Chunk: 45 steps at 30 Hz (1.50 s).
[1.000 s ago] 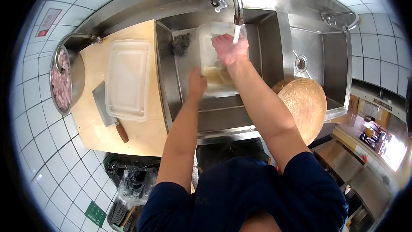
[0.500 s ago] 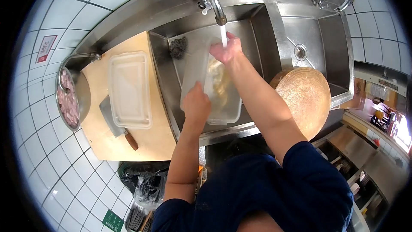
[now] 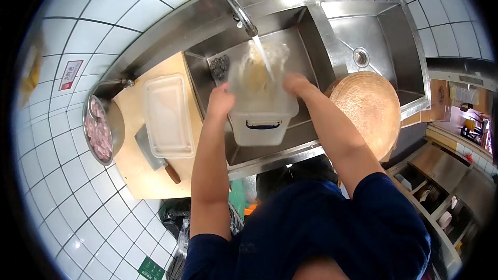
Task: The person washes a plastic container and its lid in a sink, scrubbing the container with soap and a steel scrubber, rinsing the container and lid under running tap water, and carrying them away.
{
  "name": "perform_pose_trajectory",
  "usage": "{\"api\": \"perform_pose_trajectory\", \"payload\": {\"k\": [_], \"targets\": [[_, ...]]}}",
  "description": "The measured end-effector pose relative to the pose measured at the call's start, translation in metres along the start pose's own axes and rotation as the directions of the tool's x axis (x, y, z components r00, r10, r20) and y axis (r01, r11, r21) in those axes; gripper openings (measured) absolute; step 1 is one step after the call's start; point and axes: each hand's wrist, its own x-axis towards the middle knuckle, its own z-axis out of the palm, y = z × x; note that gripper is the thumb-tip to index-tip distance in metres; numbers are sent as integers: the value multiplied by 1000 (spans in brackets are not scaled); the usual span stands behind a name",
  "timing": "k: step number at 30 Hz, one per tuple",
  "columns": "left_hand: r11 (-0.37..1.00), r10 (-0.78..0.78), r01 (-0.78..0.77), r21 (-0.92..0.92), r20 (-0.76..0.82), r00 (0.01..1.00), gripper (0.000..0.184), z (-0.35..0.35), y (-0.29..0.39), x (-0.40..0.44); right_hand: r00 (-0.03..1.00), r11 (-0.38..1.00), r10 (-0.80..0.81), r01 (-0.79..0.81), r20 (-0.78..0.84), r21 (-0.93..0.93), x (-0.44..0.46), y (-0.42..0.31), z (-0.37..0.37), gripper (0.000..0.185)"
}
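Note:
A translucent plastic box with a dark blue handle on its near side is held in the left sink basin. My left hand is closed on its left rim, and my right hand grips the right rim. The box tips away from me, and cloudy water spreads over its far edge. From the faucet a stream runs down into the box. A dark scouring pad lies in the basin, beyond my left hand.
Left of the sink, a cutting board bears a white plastic lid and a cleaver. A metal bowl of raw meat stands at its far left. On the right, a round wooden block overlaps the second basin.
The box has turned and tilted away from me, with water now flowing over its far edge. My right hand has moved from under the faucet to the right rim.

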Motion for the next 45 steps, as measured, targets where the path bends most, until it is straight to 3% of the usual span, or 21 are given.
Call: {"api": "perform_pose_trajectory", "payload": {"k": [3, 6, 9, 11, 12, 14, 15, 17, 19, 21, 27, 29, 31, 33, 35, 36, 38, 40, 41, 43, 45], "targets": [[987, -159, 160, -16, 73, 985, 60, -14, 16, 11, 995, 994, -26, 16, 92, 106, -13, -1, -12, 23], [971, 68, -55, -234, 50, 996, 60, -25, 25, -3, 968, 919, -247, 220, -44, -327, 8, 20, -17, 30], [956, 151, -155, -251, -34, 988, 60, -24, 43, -22, 932, 856, 211, -32, -293, 516, -39, 6, -48, 25], [985, 129, -133, -111, -36, 991, 57, -16, 12, 0, 970, 991, -123, 133, -209, 34, -27, 12, -31, 24], [967, 175, -175, 186, 20, 984, 53, -12, 1, 11, 957, 948, -266, 239, -113, -208, -20, 13, -28, 24], [676, 201, -248, 694, 150, 968, 44, -8, -11, 32, 972, 871, 77, 43, -222, 489, -33, 3, -19, 22], [669, 380, -329, 667, 74, 922, 41, -3, -8, 35, 954, 642, 246, -29, -171, 766, -41, -2, -10, 22], [603, 673, -479, 638, -85, 735, 33, 24, 5, 34, 923, 627, 300, 0, -242, 779, -47, -14, 8, 25], [934, 230, -238, -265, -62, 971, 18, 51, 66, 15, 875, 613, 359, 41, -324, 789, -50, -27, 17, 35], [787, 216, -99, -609, 123, 969, 16, 72, 94, 34, 830, 595, 402, 83, -386, 800, -58, -38, 26, 46], [691, 216, -95, -716, 80, 973, 27, 71, 159, 22, 806, 427, 447, 189, -388, 884, -73, -41, 32, 73], [924, 301, -303, -232, -42, 953, 30, 60, 156, 17, 807, 289, 466, 248, -362, 925, -71, -41, 35, 76], [751, 534, -471, 462, -7, 845, 32, 59, 130, 21, 820, 92, 472, 320, -324, 943, -70, -46, 31, 80], [575, 766, -733, 364, 76, 639, 36, 69, 76, -2, 832, -57, 476, 354, -286, 933, -69, -52, 23, 82], [677, 579, -696, 238, 411, 704, 34, 62, 55, -35, 844, -154, 480, 350, -240, 924, -69, -61, 17, 82], [676, 542, -652, 344, 367, 756, 34, 64, 45, -35, 850, -172, 481, 332, -215, 927, -66, -63, 21, 89], [655, 477, -531, 537, 252, 842, 32, 69, 22, -25, 836, 44, 437, 348, -331, 936, -20, -54, 71, 87], [650, 427, -537, 539, 325, 844, 30, 65, 11, -20, 931, 61, 325, 154, -166, 986, -69, -62, 36, 100], [648, 401, -540, 537, 363, 841, 29, 63, 5, -17, 871, 331, 391, 167, -297, 929, -83, -61, 24, 102], [639, 430, -617, 460, 452, 782, 31, 55, -11, -7, 725, 779, 379, 86, -575, 621, -98, -42, 12, 107], [608, 467, -680, 411, 507, 724, 31, 48, -24, 5, 755, 976, 58, 95, -654, 196, -101, -15, -4, 99]]}}
